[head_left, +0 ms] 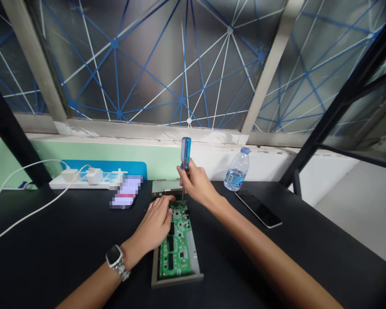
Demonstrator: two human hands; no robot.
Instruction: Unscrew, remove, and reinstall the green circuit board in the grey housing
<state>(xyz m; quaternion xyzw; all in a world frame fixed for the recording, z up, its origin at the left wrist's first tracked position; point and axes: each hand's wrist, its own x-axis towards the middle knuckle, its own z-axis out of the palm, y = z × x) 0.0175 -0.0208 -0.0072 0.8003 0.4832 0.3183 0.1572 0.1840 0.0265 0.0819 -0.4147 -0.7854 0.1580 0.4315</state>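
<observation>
Because the screwdriver (186,150) stands almost upright over the far end of the green circuit board (182,244), what matters most is how its tip meets this end. The board lies inside a shallow metal casing (176,282) on the dark table (67,257), and its long axis runs approximately from 6 to 12 o'clock. Measured from the middle of the board, the tip is near 12 o'clock, while the handle rises above it. Whether the tip sits in a screw is too small to tell.

The right hand (197,182) is closed on the lower part of the handle, with the fingertips pressed around it; from this hand, the tip lies low toward 7 o'clock. The right forearm comes long and extended from 5 o'clock, and the wrist turns toward the handle.

The left hand (156,221) is directly at the casing, lying palm down across its left edge at about 11 o'clock from the board's middle. Its index fingertip is just beside the tip, on the 10 o'clock side. The thumb and index finger are slightly apart; whether the hidden fingers hold the casing's wall, one cannot tell. The left forearm enters from 7 o'clock, bearing a wristwatch (114,256).
</observation>
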